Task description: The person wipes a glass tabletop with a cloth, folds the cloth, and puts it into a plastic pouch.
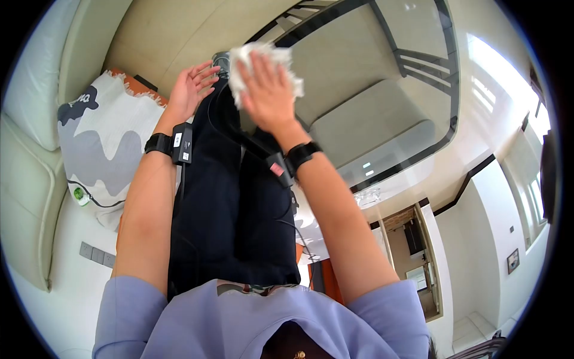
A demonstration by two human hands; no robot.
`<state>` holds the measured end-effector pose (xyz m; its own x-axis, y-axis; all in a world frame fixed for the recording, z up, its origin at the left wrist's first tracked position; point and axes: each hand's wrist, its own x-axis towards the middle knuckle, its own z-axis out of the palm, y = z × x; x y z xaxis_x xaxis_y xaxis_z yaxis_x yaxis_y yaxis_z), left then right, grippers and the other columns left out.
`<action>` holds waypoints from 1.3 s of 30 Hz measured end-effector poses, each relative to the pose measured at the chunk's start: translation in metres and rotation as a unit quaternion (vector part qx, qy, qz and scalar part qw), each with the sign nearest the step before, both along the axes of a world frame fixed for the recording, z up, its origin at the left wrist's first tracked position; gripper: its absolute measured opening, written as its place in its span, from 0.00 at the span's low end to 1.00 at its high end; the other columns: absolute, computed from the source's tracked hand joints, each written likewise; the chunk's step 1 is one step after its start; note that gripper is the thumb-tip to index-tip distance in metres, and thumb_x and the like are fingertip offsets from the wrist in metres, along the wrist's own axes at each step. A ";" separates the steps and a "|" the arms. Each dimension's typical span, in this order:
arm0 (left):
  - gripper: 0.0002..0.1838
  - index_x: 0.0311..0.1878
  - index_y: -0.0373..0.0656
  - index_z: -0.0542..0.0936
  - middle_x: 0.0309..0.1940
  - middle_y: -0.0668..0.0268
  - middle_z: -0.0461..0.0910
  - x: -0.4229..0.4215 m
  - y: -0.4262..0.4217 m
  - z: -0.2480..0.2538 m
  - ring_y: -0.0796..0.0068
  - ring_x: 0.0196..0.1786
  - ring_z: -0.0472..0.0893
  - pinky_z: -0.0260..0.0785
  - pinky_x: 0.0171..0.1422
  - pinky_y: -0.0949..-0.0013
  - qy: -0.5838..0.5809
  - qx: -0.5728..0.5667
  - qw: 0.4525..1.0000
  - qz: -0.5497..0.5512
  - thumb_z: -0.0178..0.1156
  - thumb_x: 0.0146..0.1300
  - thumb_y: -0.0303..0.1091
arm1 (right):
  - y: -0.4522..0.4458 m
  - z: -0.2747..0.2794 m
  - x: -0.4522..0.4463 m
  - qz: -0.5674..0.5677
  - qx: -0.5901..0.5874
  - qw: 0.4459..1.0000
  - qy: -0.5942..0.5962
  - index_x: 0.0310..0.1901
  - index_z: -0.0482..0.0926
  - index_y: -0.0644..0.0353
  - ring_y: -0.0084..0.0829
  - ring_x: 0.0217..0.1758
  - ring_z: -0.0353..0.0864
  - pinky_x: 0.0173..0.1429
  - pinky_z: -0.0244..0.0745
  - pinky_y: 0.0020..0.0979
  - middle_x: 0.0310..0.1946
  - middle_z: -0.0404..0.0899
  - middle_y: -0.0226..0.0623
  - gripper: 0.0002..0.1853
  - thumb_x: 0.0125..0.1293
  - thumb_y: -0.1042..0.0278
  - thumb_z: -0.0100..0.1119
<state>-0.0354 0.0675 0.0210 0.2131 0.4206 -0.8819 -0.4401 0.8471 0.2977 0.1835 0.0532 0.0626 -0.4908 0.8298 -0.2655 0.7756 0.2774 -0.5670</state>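
Note:
My right hand lies spread flat on a crumpled white cloth, over the near edge of a glass-topped table with a dark border. My left hand is raised to the left of it, palm partly turned up, fingers apart and holding nothing. Just right of the left fingertips is a small grey object that I cannot make out. Each wrist wears a black strap with a small box and a cable.
On the left, a grey and white patterned blanket covers part of a seat beside a pale sofa. Dark-trousered legs stretch below the hands. Through the glass show a grey padded seat and dark slats. A doorway stands at lower right.

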 end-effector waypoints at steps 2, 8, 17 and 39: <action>0.27 0.64 0.45 0.69 0.58 0.65 0.75 0.000 -0.001 0.003 0.74 0.54 0.73 0.63 0.61 0.67 0.012 0.009 0.999 -0.031 0.37 0.70 0.49 | -0.049 0.006 -0.012 0.079 -0.046 0.993 0.081 0.69 0.59 0.49 0.32 0.74 0.54 0.73 0.49 0.39 0.72 0.55 0.34 0.33 0.61 0.59 0.51; 0.27 0.63 0.43 0.69 0.57 0.65 0.75 0.013 -0.006 0.014 0.77 0.52 0.74 0.63 0.60 0.68 0.059 -0.007 0.993 -0.107 0.38 0.69 0.49 | -0.136 -0.001 -0.014 0.031 -0.295 0.917 0.266 0.50 0.77 0.57 0.41 0.55 0.74 0.60 0.66 0.40 0.52 0.77 0.42 0.17 0.61 0.64 0.49; 0.27 0.59 0.38 0.73 0.50 0.61 0.79 0.038 -0.031 0.004 0.72 0.46 0.77 0.65 0.56 0.70 0.035 0.013 0.994 -0.100 0.36 0.70 0.46 | -0.136 0.028 0.124 -0.575 -0.565 0.155 0.571 0.36 0.76 0.57 0.37 0.40 0.79 0.47 0.74 0.38 0.35 0.78 0.37 0.14 0.62 0.54 0.50; 0.23 0.53 0.40 0.76 0.47 0.62 0.82 0.036 -0.030 0.001 0.72 0.46 0.79 0.66 0.53 0.71 0.016 0.008 0.994 -0.107 0.38 0.69 0.45 | 0.076 0.101 0.177 -0.477 -0.184 0.591 0.623 0.68 0.61 0.60 0.40 0.69 0.57 0.66 0.53 0.41 0.67 0.60 0.46 0.27 0.70 0.58 0.38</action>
<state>0.0006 0.0377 0.0223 0.2721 0.3833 -0.8826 -0.2404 0.9152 0.3234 0.3608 0.1296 0.1639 0.1492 0.8855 -0.4400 -0.6055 -0.2699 -0.7487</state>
